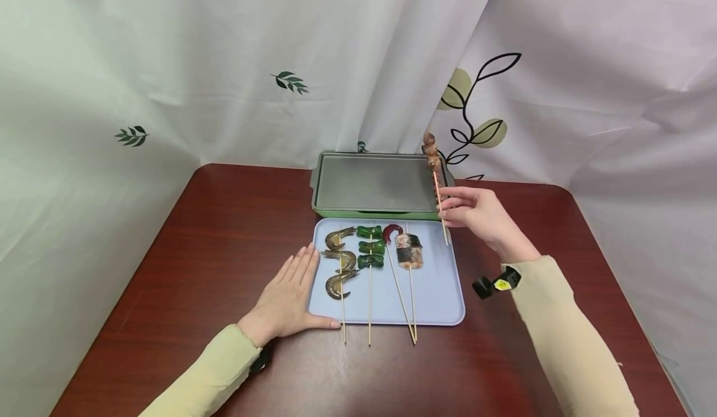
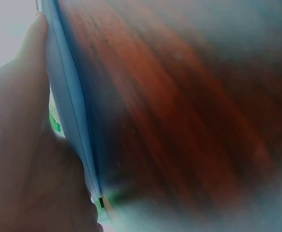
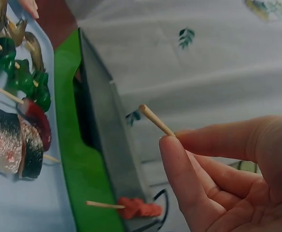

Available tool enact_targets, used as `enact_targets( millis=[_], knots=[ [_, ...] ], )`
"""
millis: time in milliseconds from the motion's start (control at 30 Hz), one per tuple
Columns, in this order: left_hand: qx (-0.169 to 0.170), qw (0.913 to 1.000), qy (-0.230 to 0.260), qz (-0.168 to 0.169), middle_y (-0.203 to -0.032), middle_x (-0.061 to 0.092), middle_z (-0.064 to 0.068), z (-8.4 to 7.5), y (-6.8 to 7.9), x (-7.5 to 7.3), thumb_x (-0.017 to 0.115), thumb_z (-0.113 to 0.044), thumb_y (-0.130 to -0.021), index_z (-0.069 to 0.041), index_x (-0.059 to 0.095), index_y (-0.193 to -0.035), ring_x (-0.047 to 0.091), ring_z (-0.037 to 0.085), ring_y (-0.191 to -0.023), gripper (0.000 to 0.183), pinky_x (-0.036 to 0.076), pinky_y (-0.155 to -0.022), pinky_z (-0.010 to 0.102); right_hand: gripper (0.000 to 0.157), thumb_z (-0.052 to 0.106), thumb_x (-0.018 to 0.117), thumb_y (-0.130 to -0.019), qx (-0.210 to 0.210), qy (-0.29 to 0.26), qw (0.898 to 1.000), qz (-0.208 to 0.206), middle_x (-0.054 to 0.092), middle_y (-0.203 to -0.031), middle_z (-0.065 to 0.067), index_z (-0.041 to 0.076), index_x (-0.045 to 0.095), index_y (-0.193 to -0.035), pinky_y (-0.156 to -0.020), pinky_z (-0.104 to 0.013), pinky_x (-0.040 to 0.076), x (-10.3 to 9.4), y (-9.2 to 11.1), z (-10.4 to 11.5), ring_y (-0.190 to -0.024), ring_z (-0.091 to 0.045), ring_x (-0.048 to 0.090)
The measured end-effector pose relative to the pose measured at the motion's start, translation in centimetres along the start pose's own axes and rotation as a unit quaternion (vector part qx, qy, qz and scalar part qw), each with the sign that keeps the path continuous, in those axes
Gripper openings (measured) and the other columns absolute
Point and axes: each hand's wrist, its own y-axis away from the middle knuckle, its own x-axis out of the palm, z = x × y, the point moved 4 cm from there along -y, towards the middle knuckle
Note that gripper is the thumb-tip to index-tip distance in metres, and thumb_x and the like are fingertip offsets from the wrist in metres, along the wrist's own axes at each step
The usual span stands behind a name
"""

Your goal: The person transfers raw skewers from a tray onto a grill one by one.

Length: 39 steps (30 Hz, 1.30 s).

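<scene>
My right hand [image 1: 473,215] pinches a skewer of brown meat chunks [image 1: 431,152] by its stick, over the right end of the grill pan [image 1: 372,183]. In the right wrist view, the blunt end of that stick [image 3: 155,120] pokes out between thumb and fingertip; the meat is hidden there. A red meat skewer [image 3: 138,208] lies at the same end of the pan. Straight-fingered, my left hand [image 1: 288,295] rests along the left edge of the pale blue tray [image 1: 439,299], its thumb at the front corner; the left wrist view shows the tray's side [image 2: 66,82] beside the palm.
On the tray lie a shrimp skewer [image 1: 340,261], a green pepper skewer [image 1: 371,248], a skewer with a dark red curled piece [image 1: 392,231] and a fish skewer [image 1: 409,256]. Their sticks overhang the front rim. White curtains [image 1: 252,62] hang behind the dark red table [image 1: 224,230].
</scene>
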Motion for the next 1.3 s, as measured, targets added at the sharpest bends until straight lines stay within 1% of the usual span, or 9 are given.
enact_targets(
  millis=[100,233,300,433,500,667,800,1000,1300],
  knots=[
    [0.001,1.0,-0.001,-0.002,-0.164,0.018,0.025,0.0,-0.1,0.0,0.053,-0.094,-0.07,0.009,0.021,-0.158,0.015,0.036,-0.152,0.139,0.016,-0.122,0.047,0.049,-0.01,0.064,-0.094,0.021,-0.005,1.0,0.001,0.067,-0.109,-0.028,-0.011,0.052,-0.142,-0.085,-0.043,0.057,0.1,-1.1,-0.9,-0.093,-0.023,0.073],
    [-0.001,1.0,0.001,0.001,-0.164,0.018,0.025,0.0,-0.1,0.1,0.052,-0.095,-0.07,0.009,0.021,-0.158,0.014,0.036,-0.153,0.139,0.016,-0.122,0.048,0.047,-0.011,0.063,-0.094,0.046,-0.011,0.999,0.004,0.068,-0.109,-0.028,-0.013,0.052,-0.14,-0.087,-0.045,0.056,0.4,-2.0,-1.7,-0.088,-0.018,0.073],
    [-0.003,1.0,0.002,0.003,-0.164,0.018,0.025,0.0,-0.1,0.0,0.052,-0.095,-0.07,0.009,0.021,-0.158,0.014,0.036,-0.153,0.139,0.016,-0.122,0.048,0.047,-0.011,0.063,-0.094,0.057,-0.008,0.998,0.006,0.069,-0.107,-0.027,-0.014,0.052,-0.139,-0.088,-0.045,0.056,0.6,-2.3,-1.9,-0.088,-0.018,0.073],
    [-0.004,1.0,0.004,0.005,-0.164,0.017,0.025,0.0,-0.1,0.0,0.053,-0.095,-0.07,0.009,0.02,-0.158,0.014,0.036,-0.153,0.14,0.015,-0.122,0.047,0.048,-0.011,0.064,-0.093,0.076,0.001,0.997,0.013,0.071,-0.103,-0.022,-0.014,0.052,-0.139,-0.088,-0.044,0.056,1.0,-2.7,-2.1,-0.088,-0.019,0.073],
    [-0.004,1.0,0.005,0.005,-0.164,0.017,0.025,0.0,-0.1,0.0,0.053,-0.095,-0.07,0.009,0.02,-0.158,0.013,0.036,-0.153,0.14,0.015,-0.122,0.047,0.049,-0.01,0.064,-0.093,0.085,0.005,0.996,0.016,0.071,-0.104,-0.022,-0.014,0.051,-0.14,-0.087,-0.042,0.057,1.1,-2.8,-2.2,-0.088,-0.017,0.072],
    [-0.004,0.9999,0.006,0.009,-0.165,0.016,0.025,0.0,-0.1,0.0,0.053,-0.095,-0.07,0.008,0.02,-0.158,0.012,0.035,-0.153,0.14,0.015,-0.122,0.047,0.049,-0.009,0.065,-0.093,0.098,0.017,0.995,0.014,0.07,-0.108,-0.025,-0.012,0.052,-0.14,-0.088,-0.042,0.057,1.4,-2.9,-2.1,-0.09,-0.02,0.072],
    [-0.006,0.9999,0.006,0.012,-0.165,0.016,0.025,0.1,-0.1,0.1,0.053,-0.094,-0.07,0.008,0.019,-0.158,0.012,0.035,-0.153,0.139,0.015,-0.122,0.047,0.048,-0.009,0.065,-0.093,0.102,0.028,0.994,0.003,0.07,-0.108,-0.024,-0.01,0.054,-0.139,-0.09,-0.045,0.056,1.5,-2.9,-2.2,-0.09,-0.02,0.071],
    [-0.006,0.9999,0.006,0.012,-0.165,0.014,0.025,0.0,-0.1,0.0,0.052,-0.095,-0.07,0.008,0.019,-0.158,0.012,0.035,-0.153,0.139,0.015,-0.122,0.047,0.049,-0.008,0.066,-0.092,0.094,0.038,0.995,-0.005,0.072,-0.106,-0.022,-0.01,0.054,-0.14,-0.09,-0.045,0.056,1.5,-2.7,-2.0,-0.086,-0.014,0.072],
    [-0.003,0.9999,0.01,-0.003,-0.165,0.016,0.026,0.0,0.0,0.1,0.053,-0.094,-0.07,0.01,0.021,-0.157,0.016,0.036,-0.152,0.139,0.017,-0.121,0.048,0.049,-0.002,0.07,-0.092,0.073,0.11,0.991,-0.012,0.074,-0.106,-0.018,-0.007,0.057,-0.139,-0.091,-0.049,0.055,1.6,-2.4,-1.5,-0.087,-0.015,0.072]
  ],
)
